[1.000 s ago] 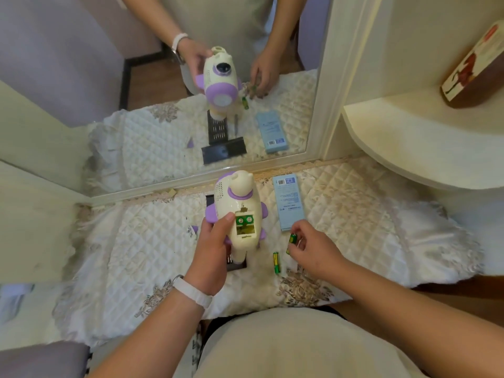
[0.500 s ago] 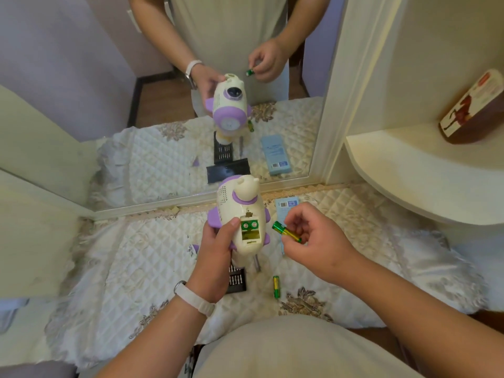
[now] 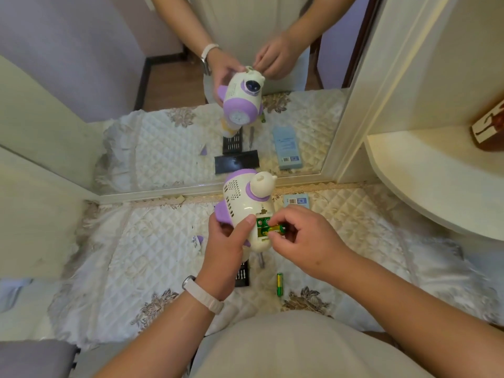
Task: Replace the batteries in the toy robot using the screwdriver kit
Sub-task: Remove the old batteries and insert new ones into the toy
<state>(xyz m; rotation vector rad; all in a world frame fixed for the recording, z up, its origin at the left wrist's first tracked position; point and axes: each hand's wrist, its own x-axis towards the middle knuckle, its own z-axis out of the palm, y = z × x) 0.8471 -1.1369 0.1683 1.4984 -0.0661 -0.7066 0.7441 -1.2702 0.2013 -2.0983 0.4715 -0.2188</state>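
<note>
My left hand [image 3: 226, 249] holds the white and purple toy robot [image 3: 245, 205] above the table, its back turned to me and the battery compartment [image 3: 262, 227] open. My right hand [image 3: 302, 241] pinches a green battery [image 3: 276, 228] and presses it against the compartment, where green batteries show inside. A second green battery [image 3: 279, 284] lies on the quilted cloth below the toy. The black bit tray of the screwdriver kit [image 3: 242, 275] lies partly hidden under my left hand, and the screwdriver [image 3: 261, 260] peeks out beneath the toy.
A mirror [image 3: 191, 132] stands against the wall behind the table and repeats the scene. A light blue box [image 3: 296, 200] lies by the mirror's foot. A small purple cover piece [image 3: 198, 240] lies left of my hand. A cream shelf [image 3: 436, 181] with a brown box juts in at right.
My right hand picked a battery off the cloth, carried it up to the toy and now holds it at the open compartment. The toy tilted slightly.
</note>
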